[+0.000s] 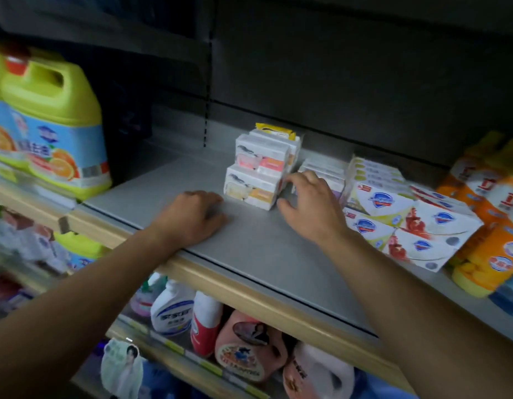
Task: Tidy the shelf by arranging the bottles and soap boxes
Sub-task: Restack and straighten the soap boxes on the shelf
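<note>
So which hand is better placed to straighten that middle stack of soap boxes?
Probably the right hand: its fingers already touch the stack of soap boxes. The left hand rests curled on the shelf.

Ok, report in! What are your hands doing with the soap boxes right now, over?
Left hand curled, resting on shelf, holding nothing. Right hand open, fingers at the small soap box stack. Bigger soap boxes crowd close on the right.
</note>
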Motion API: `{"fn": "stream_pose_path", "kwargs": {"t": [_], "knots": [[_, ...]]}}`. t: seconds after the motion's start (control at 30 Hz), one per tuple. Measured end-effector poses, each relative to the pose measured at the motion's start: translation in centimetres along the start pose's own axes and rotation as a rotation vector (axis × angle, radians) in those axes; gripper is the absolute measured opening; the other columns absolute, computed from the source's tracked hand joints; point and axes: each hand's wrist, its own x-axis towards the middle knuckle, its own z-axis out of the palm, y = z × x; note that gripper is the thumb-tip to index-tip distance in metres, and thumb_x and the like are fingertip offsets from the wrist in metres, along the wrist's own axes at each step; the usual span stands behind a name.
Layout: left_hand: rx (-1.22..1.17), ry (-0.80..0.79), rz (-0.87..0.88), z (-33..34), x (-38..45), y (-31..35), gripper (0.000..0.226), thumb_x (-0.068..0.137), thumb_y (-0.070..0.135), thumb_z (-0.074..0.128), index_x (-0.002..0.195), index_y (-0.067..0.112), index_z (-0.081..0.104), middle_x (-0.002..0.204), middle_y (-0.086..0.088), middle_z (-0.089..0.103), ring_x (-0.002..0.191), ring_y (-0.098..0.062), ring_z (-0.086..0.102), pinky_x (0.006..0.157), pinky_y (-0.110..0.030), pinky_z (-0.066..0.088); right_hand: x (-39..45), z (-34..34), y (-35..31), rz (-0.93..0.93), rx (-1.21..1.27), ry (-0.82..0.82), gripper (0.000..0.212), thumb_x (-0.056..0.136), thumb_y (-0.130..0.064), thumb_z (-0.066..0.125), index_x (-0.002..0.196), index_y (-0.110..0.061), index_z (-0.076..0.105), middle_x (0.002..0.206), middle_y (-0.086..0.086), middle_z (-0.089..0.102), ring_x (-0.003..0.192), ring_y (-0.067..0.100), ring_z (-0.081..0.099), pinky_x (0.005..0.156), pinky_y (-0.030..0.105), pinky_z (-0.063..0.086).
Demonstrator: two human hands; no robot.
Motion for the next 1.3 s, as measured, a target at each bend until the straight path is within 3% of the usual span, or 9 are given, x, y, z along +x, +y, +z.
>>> {"fn": "stream_pose_path", "kwargs": {"t": [0.2,0.43,0.67,0.83,0.97,1.1,1.2,1.23,1.3], "knots": [[0.142,-0.053,0.054,0.8,0.1,-0.6,0.05,0.091,0.061,0.04,0.111,0.022,0.063,0.118,0.001,0.062,0.11,-0.027,0.054,0.095,-0.041,0.045,2.5,3.9,-1.9,0.098,0.042,-0.135,0.061,0.092,-0.034,0.058,0.148,-0.021,0.037,0.145,0.002,0.033,0.129,0.03,0.039,0.103,0.043,0.042],[0.117,-0.05,0.016,1.2,0.5,-0.9,0.051,0.089,0.061,0.044,0.12,0.024,0.062,0.123,0.001,0.062,0.115,-0.027,0.051,0.098,-0.043,0.043,2.0,6.1,-2.5,0.105,0.253,0.061,0.044,0.089,-0.017,0.066,0.128,-0.014,0.048,0.134,0.01,0.046,0.118,0.033,0.049,0.099,0.04,0.042],[-0.346,0.089,-0.196,0.3,0.9,-1.3,0.054,0.089,0.05,0.059,0.132,0.018,0.052,0.118,-0.005,0.064,0.109,-0.024,0.061,0.096,-0.037,0.049,1.9,5.8,-3.1,0.157,0.515,0.093,0.033,0.087,-0.015,0.069,0.117,-0.019,0.056,0.127,-0.001,0.059,0.113,0.02,0.056,0.098,0.04,0.045],[-0.37,0.11,-0.21,0.4,1.0,-1.3,0.048,0.089,0.044,0.062,0.13,0.022,0.053,0.113,-0.002,0.067,0.105,-0.021,0.062,0.084,-0.023,0.042,1.1,5.6,-3.3,0.161,0.594,0.055,0.037,0.087,-0.013,0.066,0.123,-0.021,0.058,0.128,0.0,0.061,0.116,0.022,0.057,0.102,0.043,0.044],[-0.365,0.104,-0.191,0.3,1.0,-1.4,0.049,0.087,0.044,0.065,0.129,0.023,0.055,0.115,-0.002,0.067,0.104,-0.021,0.062,0.085,-0.027,0.045,0.5,5.1,-3.5,0.198,0.637,-0.004,0.042,0.09,-0.015,0.065,0.13,-0.018,0.054,0.127,0.005,0.06,0.114,0.023,0.059,0.102,0.042,0.045],[-0.38,0.092,-0.145,0.2,0.9,-1.3,0.048,0.089,0.036,0.066,0.133,0.022,0.053,0.119,-0.002,0.067,0.104,-0.02,0.062,0.088,-0.027,0.046,-0.3,4.5,-3.2,0.199,0.696,-0.014,0.031,0.091,-0.013,0.064,0.121,-0.022,0.06,0.111,0.001,0.065,0.1,0.019,0.063,0.092,0.03,0.05],[-0.503,0.082,-0.08,-0.3,0.6,-1.1,0.049,0.09,0.026,0.066,0.136,0.02,0.05,0.118,-0.003,0.067,0.101,-0.019,0.064,0.088,-0.026,0.048,-1.6,3.7,-3.1,0.225,0.895,-0.033,0.023,0.094,-0.011,0.059,0.101,-0.032,0.064,0.095,-0.008,0.065,0.084,0.008,0.065,0.064,0.017,0.052],[-0.572,0.069,-0.066,-0.6,0.4,-0.8,0.048,0.09,0.025,0.066,0.136,0.02,0.051,0.116,-0.005,0.068,0.099,-0.02,0.065,0.087,-0.028,0.051,-2.1,3.5,-3.0,0.249,0.96,-0.028,0.023,0.095,-0.012,0.057,0.097,-0.033,0.064,0.096,-0.004,0.067,0.082,0.008,0.066,0.062,0.02,0.054],[-0.77,0.041,-0.051,-0.9,0.1,0.3,0.041,0.09,0.023,0.067,0.13,0.017,0.057,0.109,-0.011,0.068,0.092,-0.025,0.067,0.077,-0.033,0.058,-3.0,2.7,-2.5,0.279,1.03,0.013,0.022,0.097,-0.017,0.056,0.096,-0.036,0.065,0.104,0.001,0.071,0.088,0.013,0.069,0.075,0.033,0.059]]}}
